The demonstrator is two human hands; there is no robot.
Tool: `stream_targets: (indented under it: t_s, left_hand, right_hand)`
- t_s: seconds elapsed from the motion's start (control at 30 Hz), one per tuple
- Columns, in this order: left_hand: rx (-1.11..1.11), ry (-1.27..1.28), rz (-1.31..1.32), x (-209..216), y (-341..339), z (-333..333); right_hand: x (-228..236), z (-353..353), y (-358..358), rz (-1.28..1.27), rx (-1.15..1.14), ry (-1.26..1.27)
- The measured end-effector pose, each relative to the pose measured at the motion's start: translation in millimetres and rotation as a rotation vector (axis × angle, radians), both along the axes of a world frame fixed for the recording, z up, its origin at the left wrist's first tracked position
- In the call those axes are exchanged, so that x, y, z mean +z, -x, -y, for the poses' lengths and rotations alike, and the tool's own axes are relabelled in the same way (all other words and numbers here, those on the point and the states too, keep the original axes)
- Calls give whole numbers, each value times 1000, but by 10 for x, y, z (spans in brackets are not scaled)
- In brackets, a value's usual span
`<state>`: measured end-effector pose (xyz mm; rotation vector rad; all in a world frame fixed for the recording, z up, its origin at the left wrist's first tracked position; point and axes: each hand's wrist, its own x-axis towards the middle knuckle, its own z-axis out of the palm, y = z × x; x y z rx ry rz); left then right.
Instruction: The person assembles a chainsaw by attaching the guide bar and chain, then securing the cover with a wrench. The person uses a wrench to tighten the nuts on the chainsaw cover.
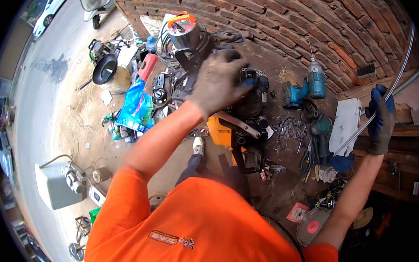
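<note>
My left hand [221,80], in a grey-and-blue work glove, is raised above the bench beside a yellow-and-black engine-powered machine [220,130]. Its thumb stands apart from the fingers, which are somewhat blurred, and nothing shows in its grasp. The machine has a dark body and a metal arm across it; my left hand and wrist hide part of it. Far to the right, my right hand [380,120], gloved alike, has its fingers wrapped around a long, thin grey cable [403,64]. The cable bends up along the brick wall and also runs down to the left.
On the bench [287,148] stand a blue impact wrench [316,80], a teal power tool [322,138], pliers [307,159] and metal shavings. A steel pump [183,34] with an orange handle, a blue bag [136,104] and a black pan [105,69] lie leftward. A brick wall [279,11] borders the bench.
</note>
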<state>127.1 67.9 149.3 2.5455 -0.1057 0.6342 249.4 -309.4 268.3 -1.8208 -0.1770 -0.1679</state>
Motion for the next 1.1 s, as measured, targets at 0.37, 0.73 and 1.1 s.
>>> stream_targets:
  t_s: [0.37,0.73,1.1]
  left_hand:
    - [-35,-646,-427,-142,-623,631]
    - [33,-571,-382,-353,-754,533]
    - [6,937,-183,731,831,-1678]
  right_hand:
    - [-182,-287,997,57,-182,-216]
    - [-481,354,1288,69,-139,-366]
    - [-680,400,1184,42,-35,-504]
